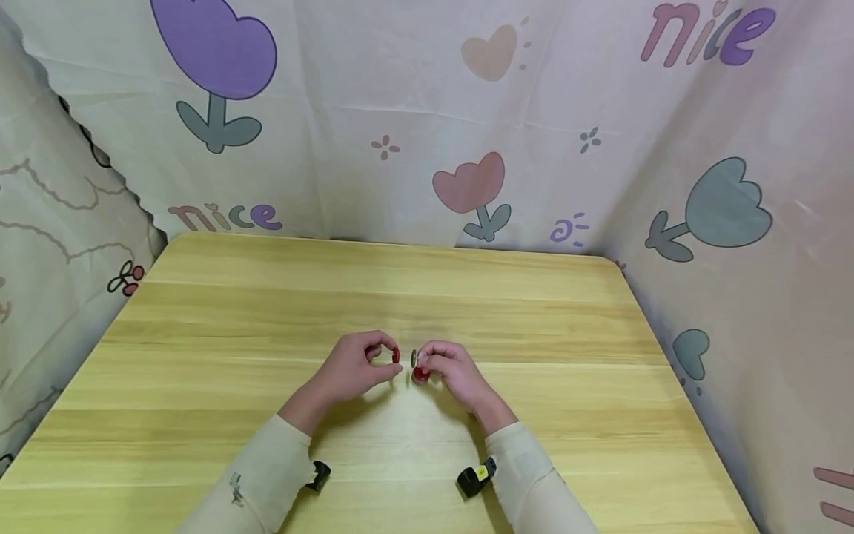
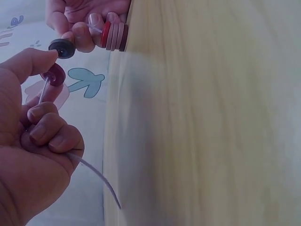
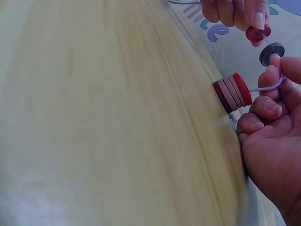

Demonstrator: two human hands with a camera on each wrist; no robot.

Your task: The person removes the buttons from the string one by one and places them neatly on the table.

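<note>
My left hand point(image 1: 351, 367) pinches a red button point(image 2: 55, 74) between thumb and index finger. A pale cord point(image 2: 98, 176) runs through that button, passes under the curled fingers, and its loose end trails out below. Facing it, my right hand point(image 1: 454, 368) grips the same cord close to a dark grey button point(image 3: 272, 54), its fingertips touching that button. The two buttons are a small gap apart on the cord. Below the right fingers hangs a stack of several threaded buttons point(image 3: 232, 92), bright red at one end, pinkish in the middle and dark red at the other.
Both hands are above a light wooden table point(image 1: 394, 289). A patterned cloth point(image 1: 373, 96) stands behind it and along both sides. Black wrist cameras point(image 1: 477, 478) are strapped to both sleeves.
</note>
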